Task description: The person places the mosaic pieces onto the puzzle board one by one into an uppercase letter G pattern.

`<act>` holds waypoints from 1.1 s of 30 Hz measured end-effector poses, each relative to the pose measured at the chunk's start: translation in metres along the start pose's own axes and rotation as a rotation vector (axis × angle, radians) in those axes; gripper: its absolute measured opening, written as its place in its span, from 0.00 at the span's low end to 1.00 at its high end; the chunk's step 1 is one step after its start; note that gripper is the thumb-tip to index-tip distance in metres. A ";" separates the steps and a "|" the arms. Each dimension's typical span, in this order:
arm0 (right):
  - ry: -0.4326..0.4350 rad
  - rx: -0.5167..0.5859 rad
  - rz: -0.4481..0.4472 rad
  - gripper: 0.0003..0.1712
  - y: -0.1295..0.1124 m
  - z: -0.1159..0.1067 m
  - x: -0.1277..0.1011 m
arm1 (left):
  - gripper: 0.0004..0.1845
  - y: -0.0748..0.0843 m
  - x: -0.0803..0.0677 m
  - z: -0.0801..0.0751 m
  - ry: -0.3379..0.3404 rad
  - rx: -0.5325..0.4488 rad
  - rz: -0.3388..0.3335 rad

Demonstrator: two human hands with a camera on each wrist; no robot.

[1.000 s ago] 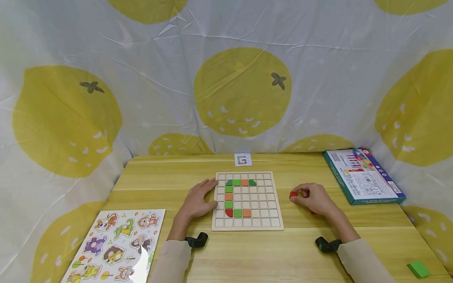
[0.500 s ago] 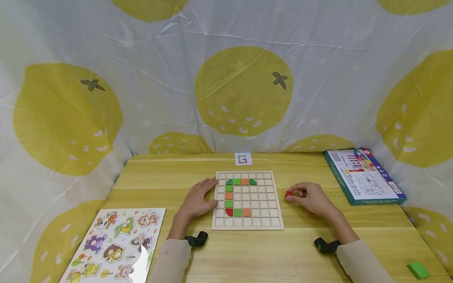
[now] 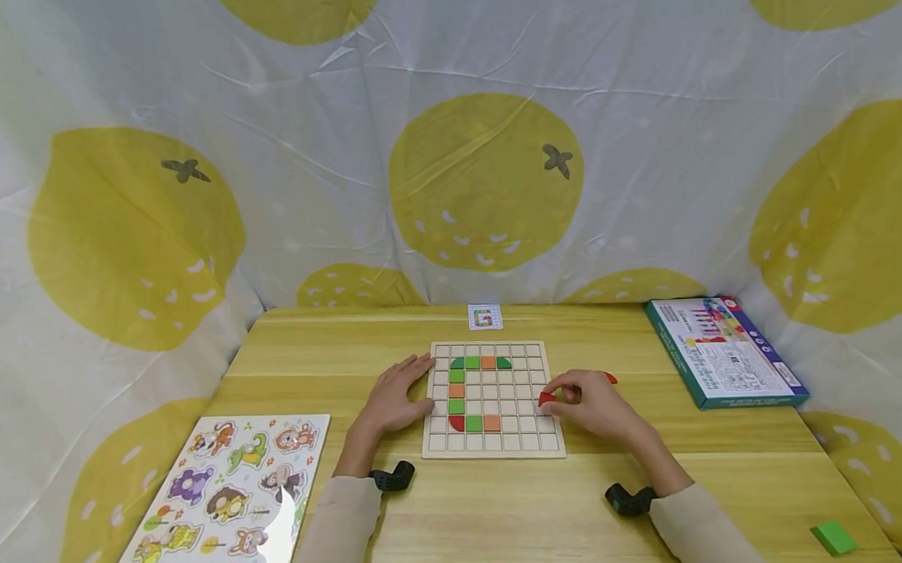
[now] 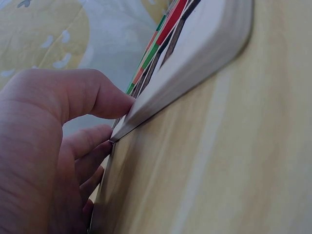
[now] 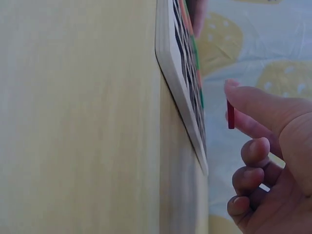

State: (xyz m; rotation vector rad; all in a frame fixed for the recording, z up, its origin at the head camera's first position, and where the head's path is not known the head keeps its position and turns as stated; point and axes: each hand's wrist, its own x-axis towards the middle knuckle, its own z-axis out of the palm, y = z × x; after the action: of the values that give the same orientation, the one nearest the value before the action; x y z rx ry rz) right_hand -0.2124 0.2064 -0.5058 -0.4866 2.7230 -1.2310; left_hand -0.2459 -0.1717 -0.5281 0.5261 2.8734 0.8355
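The square wooden grid board (image 3: pixel 508 408) lies in the middle of the table with green, orange and red tiles in some cells. They form a top row, a left column and a short bottom row. My left hand (image 3: pixel 390 399) rests at the board's left side, thumb and fingertips touching its edge. Between thumb and fingertip, my right hand (image 3: pixel 595 405) pinches a thin red tile (image 5: pixel 231 117), held above the right part of the board. Behind that hand, partly hidden by it, a second red tile (image 3: pixel 610 377) lies on the table.
A small pattern card (image 3: pixel 484 317) lies beyond the board. The animal puzzle board (image 3: pixel 227 496) is at the left front, a flat game box (image 3: pixel 725 355) at the back right. A green tile (image 3: pixel 834 536) sits near the right front corner. Patterned cloth (image 3: pixel 485 181) hangs behind the table.
My right hand has moved left with the red tile, from the table beside the board to over its right edge. The other red tile now shows behind it. My left hand stays put.
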 end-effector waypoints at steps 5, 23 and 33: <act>-0.035 0.002 -0.039 0.10 -0.008 0.012 0.001 | 0.43 0.000 0.000 0.000 0.000 0.002 -0.003; -0.127 -0.021 -0.140 0.09 -0.023 0.039 0.011 | 0.43 0.000 -0.001 0.001 -0.004 -0.006 -0.007; -0.150 -0.073 -0.130 0.09 -0.024 0.045 0.012 | 0.43 0.001 0.000 0.000 -0.001 -0.005 0.003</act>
State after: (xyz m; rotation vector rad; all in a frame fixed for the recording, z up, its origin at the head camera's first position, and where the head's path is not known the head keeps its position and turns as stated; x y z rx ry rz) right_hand -0.2076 0.1555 -0.5169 -0.7436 2.6531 -1.0776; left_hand -0.2457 -0.1711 -0.5271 0.5302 2.8695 0.8424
